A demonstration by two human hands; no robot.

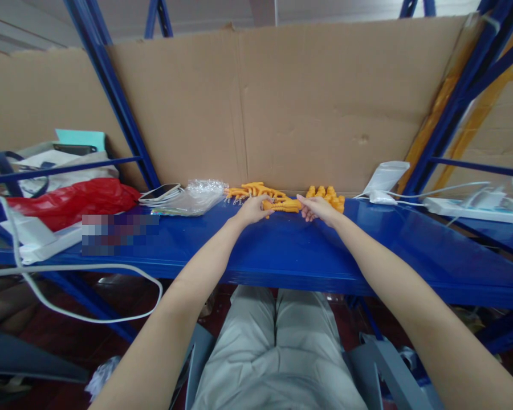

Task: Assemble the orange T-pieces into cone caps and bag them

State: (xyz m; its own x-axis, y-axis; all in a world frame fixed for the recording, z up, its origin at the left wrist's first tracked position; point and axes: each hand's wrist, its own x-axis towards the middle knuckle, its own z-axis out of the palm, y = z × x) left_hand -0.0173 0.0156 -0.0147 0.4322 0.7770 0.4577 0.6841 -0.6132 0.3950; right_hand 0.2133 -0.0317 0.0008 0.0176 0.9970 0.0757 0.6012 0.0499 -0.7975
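Observation:
Over the blue shelf top, an orange-yellow plastic piece (287,206) with a ridged, jointed look spans the gap between my two hands. My left hand (253,210) has its fingers closed on the left end. At the right end, my right hand (320,209) pinches the same piece between thumb and fingers. Behind my left hand lies a heap of similar orange pieces (256,188), with small metal chains or rings at its left side. Upright orange knobbed pieces (320,192) stand in a group behind my right hand. The exact kind of these pieces is too small to tell.
Clear plastic bags (200,196) and a phone (165,195) lie to the left, near a red plastic bag (81,196). A cardboard sheet (303,102) walls off the back. White power strips and cables (474,208) sit at the right. Blue posts (115,97) frame the shelf.

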